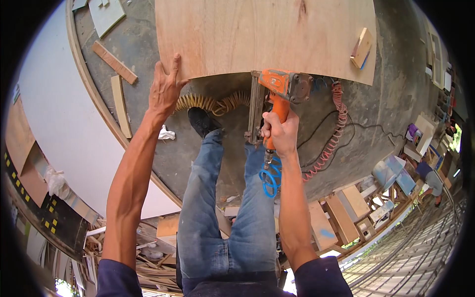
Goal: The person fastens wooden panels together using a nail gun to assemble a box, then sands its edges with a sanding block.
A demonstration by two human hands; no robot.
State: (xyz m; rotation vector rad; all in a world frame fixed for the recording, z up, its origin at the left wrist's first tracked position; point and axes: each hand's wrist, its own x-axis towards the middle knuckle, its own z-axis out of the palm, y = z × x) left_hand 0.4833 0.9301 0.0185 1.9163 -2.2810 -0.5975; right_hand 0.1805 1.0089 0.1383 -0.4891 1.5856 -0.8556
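My right hand (283,132) is wrapped around the grip of an orange pneumatic nail gun (278,83). Its nose and magazine are close to the near edge of a plywood sheet (252,37); whether they touch, I cannot tell. From the bottom of the grip hangs a coiled blue air hose (270,182). My left hand (166,91) has its fingers spread at the sheet's near left corner, fingertips over the wood. A small wooden block (362,48) lies on the sheet towards the right.
A large white panel (74,123) with a wooden edge stretches along the left. Yellow (198,103) and red coiled hoses (341,109) cross the concrete floor. Wood strips (115,62) lie at the upper left, boards (341,218) at the lower right. Another person (433,180) is far right.
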